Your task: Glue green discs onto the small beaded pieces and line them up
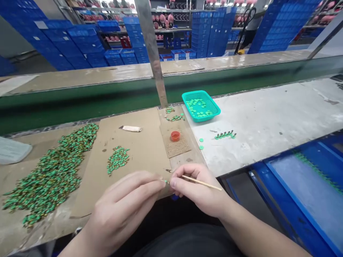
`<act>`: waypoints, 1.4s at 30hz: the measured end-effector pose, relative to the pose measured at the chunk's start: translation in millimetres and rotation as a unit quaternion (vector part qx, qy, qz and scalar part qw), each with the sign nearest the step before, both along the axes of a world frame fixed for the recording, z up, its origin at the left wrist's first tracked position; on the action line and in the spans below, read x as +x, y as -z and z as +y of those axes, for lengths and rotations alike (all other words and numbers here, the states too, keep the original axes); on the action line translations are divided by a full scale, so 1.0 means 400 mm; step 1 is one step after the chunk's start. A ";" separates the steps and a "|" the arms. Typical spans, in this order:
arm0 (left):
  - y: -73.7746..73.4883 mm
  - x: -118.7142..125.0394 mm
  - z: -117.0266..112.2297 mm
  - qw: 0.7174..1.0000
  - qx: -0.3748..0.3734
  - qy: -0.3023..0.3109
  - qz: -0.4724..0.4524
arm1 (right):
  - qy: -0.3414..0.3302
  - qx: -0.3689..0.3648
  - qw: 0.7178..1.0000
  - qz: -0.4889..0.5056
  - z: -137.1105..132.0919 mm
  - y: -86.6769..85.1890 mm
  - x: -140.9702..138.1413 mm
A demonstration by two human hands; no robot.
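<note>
My left hand [125,207] pinches a tiny green piece [166,181] between thumb and fingertips at the near table edge. My right hand [199,189] is closed on a thin wooden stick [202,183], whose tip meets the green piece. A big heap of green pieces [50,171] covers the left of the bench. A smaller pile [118,159] lies on the brown cardboard sheet [142,150]. A small orange cup [175,135] stands on a cardboard scrap behind my hands.
A teal basket [211,103] holds green discs at the back. A row of green pieces [225,135] and loose discs [200,143] lie on the grey tabletop. A white tube [130,128], a metal post [154,57], blue trays [302,192] at right, stacked blue crates behind.
</note>
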State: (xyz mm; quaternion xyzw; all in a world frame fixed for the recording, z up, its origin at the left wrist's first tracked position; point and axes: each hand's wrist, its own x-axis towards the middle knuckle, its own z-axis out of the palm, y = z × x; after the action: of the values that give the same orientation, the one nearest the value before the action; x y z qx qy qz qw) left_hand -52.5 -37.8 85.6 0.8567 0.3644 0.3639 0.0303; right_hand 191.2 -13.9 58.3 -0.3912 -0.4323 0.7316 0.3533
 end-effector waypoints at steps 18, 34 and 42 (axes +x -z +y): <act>0.156 0.064 0.031 0.930 -0.245 -0.168 -0.215 | 0.072 0.459 0.837 -0.288 0.063 0.146 0.153; 0.158 0.122 0.110 0.944 -0.264 -0.130 -0.147 | 0.036 0.483 0.825 -0.290 0.074 0.111 0.195; 0.169 0.144 0.111 0.946 -0.261 -0.137 -0.134 | 0.204 0.421 0.870 -0.157 0.066 0.086 0.193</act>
State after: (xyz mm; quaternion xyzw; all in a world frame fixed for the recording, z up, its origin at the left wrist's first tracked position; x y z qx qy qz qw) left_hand 5.0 6.4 17.9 0.7037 0.5533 0.3682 0.2510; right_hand 268.2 12.6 24.0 -0.3946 -0.6595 0.3207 0.5536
